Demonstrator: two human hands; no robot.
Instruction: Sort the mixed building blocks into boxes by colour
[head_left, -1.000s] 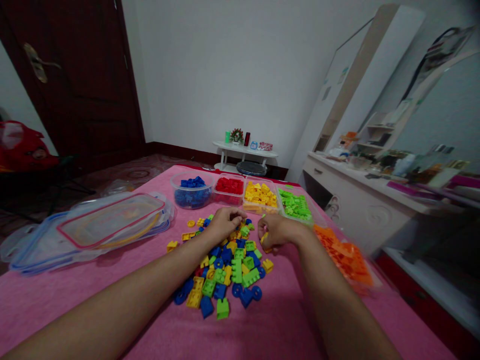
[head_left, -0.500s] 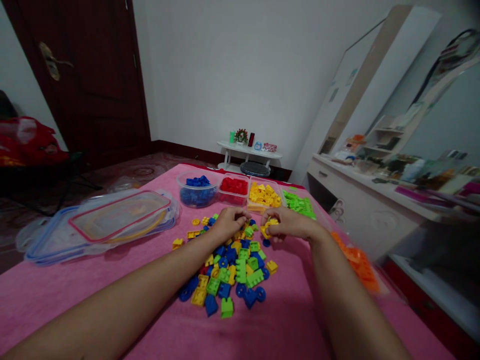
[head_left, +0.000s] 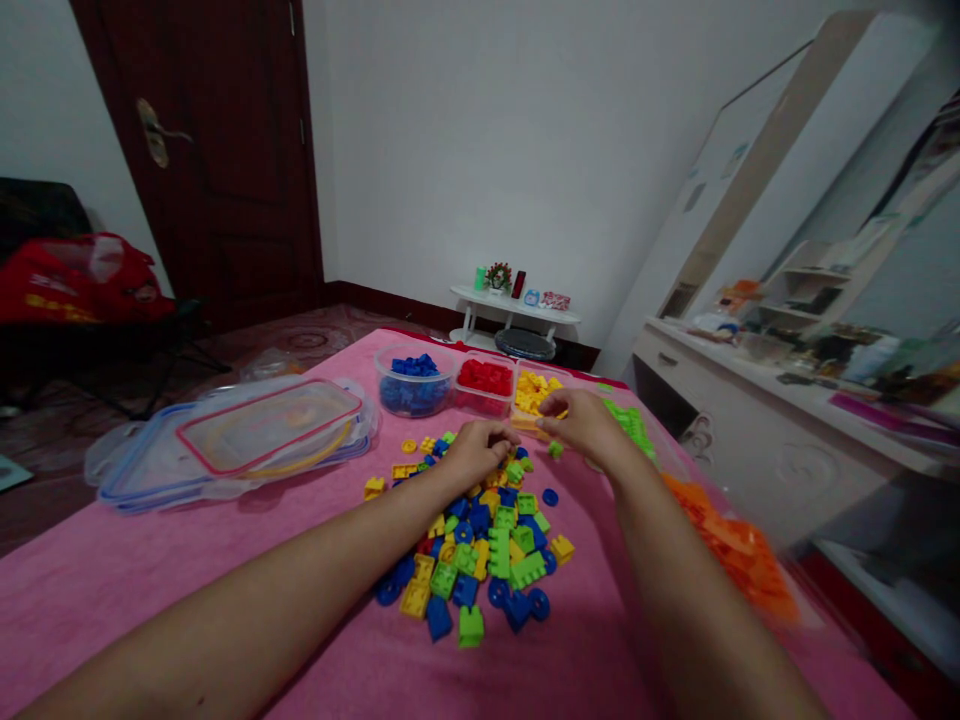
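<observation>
My left hand (head_left: pixel 480 452) rests on the far part of a loose pile of plastic building blocks (head_left: pixel 499 550), its fingers curled down. Whatever lies under those fingertips is hidden. My right hand (head_left: pixel 581 420) is bent over the front right corner of the clear box of yellow blocks (head_left: pixel 531 425). Its fingers are closed on a yellow building block, mostly covered by the hand. A small green block (head_left: pixel 555 449) lies just below this hand, and a blue wheel (head_left: pixel 550 497) lies nearer to me. Green, yellow and blue pieces make up most of the pile.
Beside the yellow box stand a round tub of blue blocks (head_left: pixel 414 395), a box of red blocks (head_left: pixel 484 400) and green blocks (head_left: pixel 631 428). Orange blocks (head_left: pixel 739 550) lie at the right edge. Stacked clear lids (head_left: pixel 262 440) lie left on the pink cloth (head_left: pixel 300 560).
My right hand has moved from beside the pile, where it held yellow pieces, forward to the yellow box. My left hand has stayed at the pile. The view has turned slightly left.
</observation>
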